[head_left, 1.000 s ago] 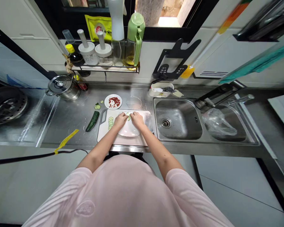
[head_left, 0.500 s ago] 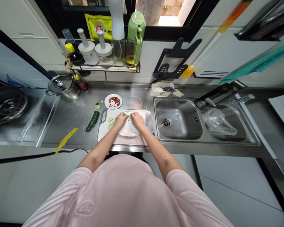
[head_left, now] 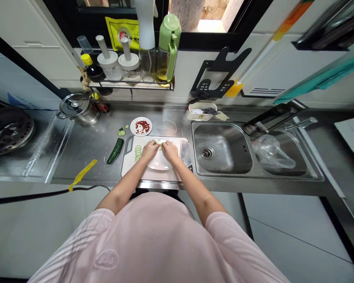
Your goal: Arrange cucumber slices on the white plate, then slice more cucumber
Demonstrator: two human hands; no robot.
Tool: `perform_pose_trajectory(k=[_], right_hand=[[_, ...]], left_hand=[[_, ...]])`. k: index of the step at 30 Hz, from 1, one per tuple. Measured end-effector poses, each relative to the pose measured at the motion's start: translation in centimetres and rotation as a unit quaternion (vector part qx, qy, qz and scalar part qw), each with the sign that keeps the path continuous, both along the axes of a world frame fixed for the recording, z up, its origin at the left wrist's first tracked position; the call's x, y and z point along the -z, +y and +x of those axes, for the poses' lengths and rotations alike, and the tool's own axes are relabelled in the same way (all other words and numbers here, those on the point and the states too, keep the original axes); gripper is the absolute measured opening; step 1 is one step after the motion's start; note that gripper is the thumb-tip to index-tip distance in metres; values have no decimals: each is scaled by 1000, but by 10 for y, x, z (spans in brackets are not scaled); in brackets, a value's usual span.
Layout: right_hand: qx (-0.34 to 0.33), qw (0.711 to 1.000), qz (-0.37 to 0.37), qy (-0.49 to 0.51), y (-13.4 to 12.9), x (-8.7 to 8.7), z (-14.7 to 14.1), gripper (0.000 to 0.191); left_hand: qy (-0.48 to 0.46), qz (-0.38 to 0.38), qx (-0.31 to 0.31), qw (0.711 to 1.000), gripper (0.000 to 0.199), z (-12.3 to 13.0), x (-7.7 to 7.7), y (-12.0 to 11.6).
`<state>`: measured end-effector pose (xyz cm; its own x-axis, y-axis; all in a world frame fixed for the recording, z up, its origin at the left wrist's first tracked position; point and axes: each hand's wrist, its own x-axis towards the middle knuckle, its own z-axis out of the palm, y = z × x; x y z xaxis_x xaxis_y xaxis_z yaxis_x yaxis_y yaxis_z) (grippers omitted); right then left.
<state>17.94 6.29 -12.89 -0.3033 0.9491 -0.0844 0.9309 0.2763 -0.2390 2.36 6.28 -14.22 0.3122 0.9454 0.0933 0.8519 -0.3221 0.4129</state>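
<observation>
Both hands meet over a white plate [head_left: 161, 162] that lies on a white cutting board [head_left: 129, 167]. My left hand [head_left: 150, 150] is closed, its fingertips pinching at cucumber slices [head_left: 160, 144] near the plate's far side. From the other side my right hand [head_left: 169, 150] is closed too, fingertips at the same slices. Left of the plate, a row of cucumber slices [head_left: 138, 153] overlaps on the board. A dark green piece of cucumber [head_left: 115, 151] rests on the counter beside the board. Behind the board stands a small white plate [head_left: 137, 131] with chopped red pieces.
A steel sink [head_left: 224, 151] is on the right, with a plastic bag [head_left: 273, 151] in its second basin. At the back left stands a lidded pot [head_left: 78, 110]. Above the counter, a wire rack [head_left: 132, 83] holds jars and bottles. A knife handle [head_left: 190, 168] shows by my right forearm.
My right hand has shifted slightly left, closer to my left hand. My left hand has barely moved.
</observation>
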Motion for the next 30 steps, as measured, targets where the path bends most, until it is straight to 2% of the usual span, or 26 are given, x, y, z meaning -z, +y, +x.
perform_pose_trajectory(k=[6,14,19,25,30], right_hand=[[12,1000,14,18,-3,1,-1,30],[40,995,40,86,-16,-1,9,28],[52,990,43,120,-33,-5,13,28],[66,986,51,146,-52,-7,14,26],[69,984,60,152,-64,-9,15,26]], left_hand=[[-22,12,-9,1000,24,0,-1,0],[-82,38,-71,993,22,-13,-3,-8],[-118,51,-103,986,23,-24,-7,-26],[-139,27,-133,981,24,-38,-14,-55],[-147,15,-167,975,25,-52,-14,-78]])
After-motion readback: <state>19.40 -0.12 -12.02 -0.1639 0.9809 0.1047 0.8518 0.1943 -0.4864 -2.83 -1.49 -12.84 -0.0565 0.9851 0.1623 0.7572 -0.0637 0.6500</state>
